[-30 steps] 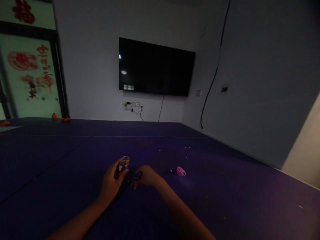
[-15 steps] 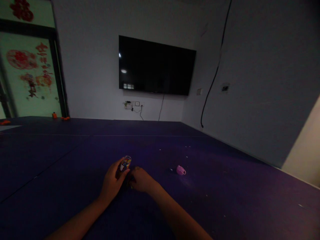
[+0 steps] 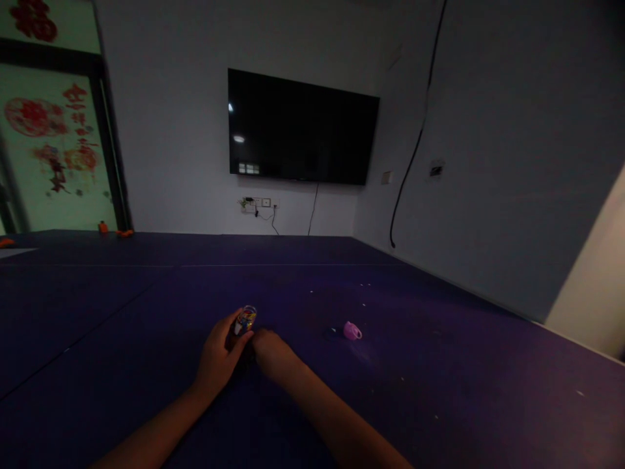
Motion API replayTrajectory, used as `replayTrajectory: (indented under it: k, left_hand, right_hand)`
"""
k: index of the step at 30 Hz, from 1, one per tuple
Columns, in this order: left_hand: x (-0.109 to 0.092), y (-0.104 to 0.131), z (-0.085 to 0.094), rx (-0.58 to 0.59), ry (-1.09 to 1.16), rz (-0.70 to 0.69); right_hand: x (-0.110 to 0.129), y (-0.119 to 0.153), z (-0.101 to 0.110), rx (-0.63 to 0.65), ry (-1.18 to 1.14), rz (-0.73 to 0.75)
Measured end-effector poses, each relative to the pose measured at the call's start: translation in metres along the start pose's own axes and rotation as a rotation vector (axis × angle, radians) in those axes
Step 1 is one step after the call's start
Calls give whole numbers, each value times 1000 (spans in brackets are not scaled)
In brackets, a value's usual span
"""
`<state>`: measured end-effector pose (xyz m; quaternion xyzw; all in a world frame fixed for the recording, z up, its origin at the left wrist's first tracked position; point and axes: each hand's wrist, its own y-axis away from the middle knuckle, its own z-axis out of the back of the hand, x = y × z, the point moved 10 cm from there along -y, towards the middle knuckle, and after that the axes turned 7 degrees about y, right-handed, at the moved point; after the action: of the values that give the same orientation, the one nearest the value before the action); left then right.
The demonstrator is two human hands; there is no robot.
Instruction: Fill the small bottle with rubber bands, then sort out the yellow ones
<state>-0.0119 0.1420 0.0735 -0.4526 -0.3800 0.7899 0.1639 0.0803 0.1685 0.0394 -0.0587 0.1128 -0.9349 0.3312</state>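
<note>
My left hand [image 3: 219, 355] grips a small clear jar [image 3: 244, 320] with colourful bits inside, held upright on the dark purple floor mat [image 3: 439, 365]. My right hand [image 3: 269, 348] rests on the mat right beside the jar, fingers curled and touching the left hand's fingertips. What the right hand's fingers cover is hidden in the dim light. A small pink lid-like object [image 3: 352, 331] lies on the mat to the right of my hands.
A black wall-mounted TV [image 3: 300, 128] hangs ahead, with sockets and cables [image 3: 258, 206] below it. A glass door with red decorations [image 3: 53, 150] is at the far left, small orange items [image 3: 112, 229] at its foot. A wall runs along the right.
My right hand has slid left toward the jar, and the colourful bits seen under its fingers a second ago are now covered. The left hand has held still.
</note>
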Motion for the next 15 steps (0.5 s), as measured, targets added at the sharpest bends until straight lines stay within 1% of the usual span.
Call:
replayTrajectory:
  k: [3, 5, 6, 8, 9, 11, 13, 15]
  left_hand:
    - [-1, 0, 0, -4, 5, -11]
    - [-2, 0, 0, 3, 1, -19]
    - [-3, 1, -1, 13, -4, -21]
    - [-4, 1, -3, 32, -16, -25]
    - [-6, 1, -3, 36, -21, -34]
    - [-9, 2, -3, 34, -26, -67]
    - [-13, 2, -3, 30, -30, -112]
    - [-17, 2, -3, 35, -40, -144]
  right_hand:
    - [-17, -2, 12, -49, -37, -56]
    - [-27, -5, 27, -94, -52, -84]
    - [-31, -6, 38, -130, -70, -100]
    - [-43, -4, 70, -307, -208, -162]
    - [-45, -3, 83, -370, -263, -166]
    - [-43, 1, 105, -442, -343, -145]
    - [-36, 2, 116, -433, -390, -97]
    - [-25, 2, 118, -367, -402, -27]
